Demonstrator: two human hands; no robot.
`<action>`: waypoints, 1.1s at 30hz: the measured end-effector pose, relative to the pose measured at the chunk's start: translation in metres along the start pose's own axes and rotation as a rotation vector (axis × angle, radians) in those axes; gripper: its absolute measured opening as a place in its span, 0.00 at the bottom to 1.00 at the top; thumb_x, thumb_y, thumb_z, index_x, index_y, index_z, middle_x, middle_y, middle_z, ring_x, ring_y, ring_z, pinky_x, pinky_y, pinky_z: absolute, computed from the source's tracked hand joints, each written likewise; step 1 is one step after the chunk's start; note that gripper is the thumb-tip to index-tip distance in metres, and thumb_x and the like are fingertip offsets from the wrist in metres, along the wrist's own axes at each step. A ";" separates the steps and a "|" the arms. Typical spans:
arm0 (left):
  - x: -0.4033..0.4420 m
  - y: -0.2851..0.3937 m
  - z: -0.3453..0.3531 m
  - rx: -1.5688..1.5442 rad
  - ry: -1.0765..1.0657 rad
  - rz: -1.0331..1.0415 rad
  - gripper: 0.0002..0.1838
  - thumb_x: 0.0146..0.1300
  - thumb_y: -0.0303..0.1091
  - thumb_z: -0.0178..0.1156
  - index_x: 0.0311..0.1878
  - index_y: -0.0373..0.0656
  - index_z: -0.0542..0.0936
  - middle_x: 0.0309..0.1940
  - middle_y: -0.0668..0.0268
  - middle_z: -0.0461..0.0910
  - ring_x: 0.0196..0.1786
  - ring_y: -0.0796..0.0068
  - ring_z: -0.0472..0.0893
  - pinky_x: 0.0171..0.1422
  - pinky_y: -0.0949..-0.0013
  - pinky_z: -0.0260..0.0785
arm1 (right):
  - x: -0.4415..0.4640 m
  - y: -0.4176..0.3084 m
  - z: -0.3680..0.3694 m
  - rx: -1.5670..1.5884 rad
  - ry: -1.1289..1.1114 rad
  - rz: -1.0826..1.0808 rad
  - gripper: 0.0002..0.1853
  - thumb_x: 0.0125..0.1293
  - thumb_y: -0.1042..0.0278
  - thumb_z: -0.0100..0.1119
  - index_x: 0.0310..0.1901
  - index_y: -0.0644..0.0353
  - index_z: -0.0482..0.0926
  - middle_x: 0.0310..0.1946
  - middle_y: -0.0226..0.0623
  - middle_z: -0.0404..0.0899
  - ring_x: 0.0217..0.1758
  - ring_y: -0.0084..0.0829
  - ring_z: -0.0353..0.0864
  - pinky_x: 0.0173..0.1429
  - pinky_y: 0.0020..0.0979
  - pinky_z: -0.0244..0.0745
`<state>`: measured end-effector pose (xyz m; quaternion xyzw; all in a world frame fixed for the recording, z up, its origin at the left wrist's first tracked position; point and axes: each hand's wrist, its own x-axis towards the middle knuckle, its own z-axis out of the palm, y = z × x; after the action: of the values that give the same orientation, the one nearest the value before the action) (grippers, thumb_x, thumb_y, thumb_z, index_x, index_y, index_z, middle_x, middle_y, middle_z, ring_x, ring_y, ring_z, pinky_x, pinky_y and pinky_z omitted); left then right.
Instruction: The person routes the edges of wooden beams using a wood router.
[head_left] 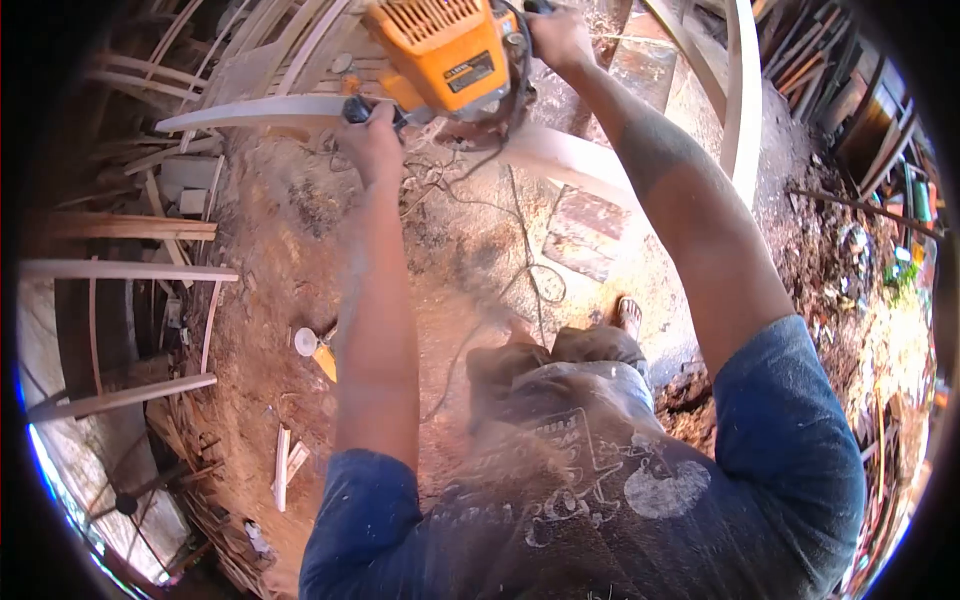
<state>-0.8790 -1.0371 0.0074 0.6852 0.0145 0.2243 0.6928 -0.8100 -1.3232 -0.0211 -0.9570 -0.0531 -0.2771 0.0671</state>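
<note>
Both of my hands are on an orange power router point(425, 45) with a vented top, a dark label and a black handle on each side. My left hand point(372, 142) is closed around the near-left black handle. On the far right side, my right hand point(560, 40) wraps the other handle. The router sits over a long curved wooden piece point(270, 110), whose pale left end sticks out and whose middle is hidden beneath the tool. A dark power cord point(515, 80) runs down from the router to the ground.
Curved timbers point(742, 100) stand at the right, and stacked wood strips point(130, 228) line the left. Loose cord point(535, 280) loops on the dusty ground near my foot point(628, 315). A yellow object point(325, 362) and wood offcuts point(285, 470) lie at lower left.
</note>
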 end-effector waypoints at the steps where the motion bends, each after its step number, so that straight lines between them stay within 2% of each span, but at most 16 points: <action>1: -0.012 0.006 0.007 0.012 0.014 0.035 0.05 0.53 0.24 0.61 0.32 0.35 0.76 0.24 0.64 0.77 0.20 0.72 0.76 0.21 0.69 0.67 | -0.011 -0.003 -0.023 0.038 0.004 0.015 0.09 0.57 0.64 0.60 0.40 0.48 0.85 0.34 0.48 0.85 0.41 0.50 0.85 0.48 0.43 0.79; 2: -0.024 0.009 0.013 -0.003 0.008 0.004 0.05 0.53 0.24 0.61 0.32 0.35 0.77 0.24 0.64 0.77 0.21 0.72 0.76 0.23 0.69 0.68 | -0.022 -0.002 -0.048 0.078 0.008 0.027 0.10 0.57 0.65 0.60 0.40 0.48 0.85 0.34 0.49 0.85 0.42 0.50 0.85 0.49 0.44 0.79; 3: -0.038 0.009 0.019 -0.015 0.001 -0.026 0.05 0.54 0.24 0.61 0.33 0.35 0.77 0.24 0.64 0.77 0.22 0.72 0.76 0.24 0.69 0.68 | -0.027 0.008 -0.061 0.029 -0.137 0.014 0.16 0.62 0.53 0.57 0.46 0.48 0.87 0.41 0.52 0.85 0.48 0.49 0.85 0.55 0.46 0.79; 6: -0.076 0.009 0.037 0.018 0.018 0.026 0.04 0.54 0.24 0.61 0.33 0.35 0.78 0.24 0.64 0.78 0.24 0.73 0.76 0.29 0.68 0.70 | -0.052 0.033 -0.074 0.691 -0.119 0.495 0.23 0.58 0.49 0.61 0.44 0.62 0.86 0.42 0.56 0.85 0.50 0.53 0.84 0.58 0.44 0.77; 7: -0.090 0.014 0.047 0.020 0.015 0.042 0.05 0.54 0.24 0.61 0.33 0.35 0.78 0.25 0.64 0.78 0.24 0.73 0.77 0.29 0.68 0.70 | -0.059 0.049 -0.072 0.652 -0.108 0.458 0.30 0.56 0.45 0.62 0.41 0.72 0.85 0.44 0.61 0.84 0.52 0.54 0.83 0.60 0.42 0.76; 8: -0.100 0.020 0.055 0.017 0.007 0.053 0.05 0.54 0.24 0.61 0.33 0.35 0.78 0.25 0.64 0.78 0.25 0.73 0.77 0.30 0.68 0.70 | -0.069 0.059 -0.071 0.643 -0.080 0.435 0.30 0.56 0.45 0.62 0.41 0.72 0.85 0.44 0.61 0.83 0.52 0.54 0.83 0.60 0.42 0.76; 9: -0.114 0.028 0.065 0.009 0.013 0.001 0.10 0.53 0.25 0.62 0.37 0.31 0.77 0.31 0.61 0.79 0.32 0.72 0.79 0.38 0.67 0.72 | -0.079 0.071 -0.078 0.627 -0.049 0.412 0.30 0.57 0.45 0.61 0.41 0.72 0.85 0.44 0.62 0.83 0.52 0.54 0.84 0.60 0.43 0.76; 12: -0.144 0.020 0.079 0.026 -0.020 -0.068 0.09 0.54 0.25 0.62 0.37 0.31 0.76 0.32 0.60 0.80 0.31 0.71 0.79 0.34 0.68 0.72 | -0.106 0.100 -0.098 0.640 -0.078 0.460 0.29 0.58 0.44 0.62 0.40 0.71 0.86 0.43 0.62 0.83 0.51 0.54 0.84 0.60 0.42 0.76; 14: -0.175 0.044 0.098 -0.072 0.017 -0.080 0.08 0.54 0.24 0.62 0.36 0.32 0.76 0.29 0.60 0.79 0.26 0.71 0.79 0.27 0.69 0.71 | -0.122 0.101 -0.138 0.772 -0.084 0.582 0.29 0.58 0.43 0.62 0.39 0.70 0.86 0.41 0.61 0.84 0.50 0.54 0.84 0.60 0.42 0.76; 19: -0.201 0.056 0.112 -0.067 -0.022 -0.058 0.05 0.53 0.24 0.61 0.33 0.33 0.77 0.25 0.62 0.79 0.21 0.72 0.77 0.23 0.69 0.68 | -0.145 0.131 -0.146 0.678 -0.086 0.436 0.29 0.59 0.41 0.64 0.39 0.68 0.86 0.40 0.61 0.84 0.49 0.52 0.85 0.57 0.40 0.77; 22: -0.218 0.059 0.118 -0.055 -0.045 -0.095 0.04 0.53 0.24 0.61 0.32 0.34 0.77 0.26 0.63 0.79 0.22 0.73 0.77 0.24 0.70 0.69 | -0.157 0.142 -0.144 0.472 -0.047 0.415 0.12 0.61 0.53 0.58 0.40 0.45 0.87 0.32 0.42 0.86 0.40 0.44 0.87 0.53 0.39 0.80; 23: -0.221 0.062 0.120 -0.054 -0.063 -0.105 0.04 0.53 0.24 0.61 0.31 0.34 0.77 0.26 0.63 0.79 0.22 0.73 0.77 0.24 0.70 0.69 | -0.164 0.154 -0.146 0.293 -0.041 0.152 0.13 0.61 0.54 0.59 0.37 0.53 0.87 0.30 0.43 0.86 0.38 0.42 0.88 0.50 0.38 0.80; 26: -0.239 0.073 0.131 0.017 -0.061 -0.020 0.06 0.54 0.26 0.62 0.33 0.32 0.79 0.27 0.61 0.80 0.24 0.72 0.79 0.26 0.68 0.70 | -0.173 0.163 -0.163 0.740 -0.107 0.485 0.16 0.60 0.54 0.59 0.35 0.58 0.86 0.29 0.45 0.86 0.36 0.39 0.88 0.45 0.37 0.80; 27: -0.245 0.072 0.132 0.028 -0.061 -0.038 0.05 0.53 0.25 0.61 0.32 0.33 0.78 0.26 0.62 0.80 0.24 0.73 0.78 0.26 0.69 0.69 | -0.178 0.155 -0.188 0.827 -0.158 0.602 0.18 0.60 0.54 0.59 0.36 0.64 0.85 0.29 0.48 0.85 0.34 0.38 0.88 0.41 0.36 0.79; 30: -0.258 0.068 0.143 0.030 -0.046 -0.049 0.02 0.52 0.23 0.60 0.29 0.34 0.78 0.25 0.65 0.79 0.24 0.75 0.77 0.27 0.70 0.69 | -0.192 0.170 -0.196 0.737 -0.032 0.468 0.20 0.59 0.54 0.61 0.34 0.67 0.84 0.27 0.48 0.85 0.32 0.35 0.87 0.40 0.36 0.79; 33: -0.272 0.070 0.152 0.012 -0.039 -0.042 0.02 0.52 0.22 0.60 0.28 0.34 0.77 0.24 0.65 0.79 0.24 0.76 0.77 0.28 0.70 0.69 | -0.205 0.178 -0.207 0.846 -0.007 0.576 0.20 0.57 0.53 0.64 0.35 0.68 0.84 0.27 0.49 0.85 0.31 0.33 0.86 0.41 0.35 0.79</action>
<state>-1.0943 -1.2730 0.0051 0.6930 0.0165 0.1965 0.6934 -1.0662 -1.5448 0.0246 -0.8229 0.1053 -0.1982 0.5219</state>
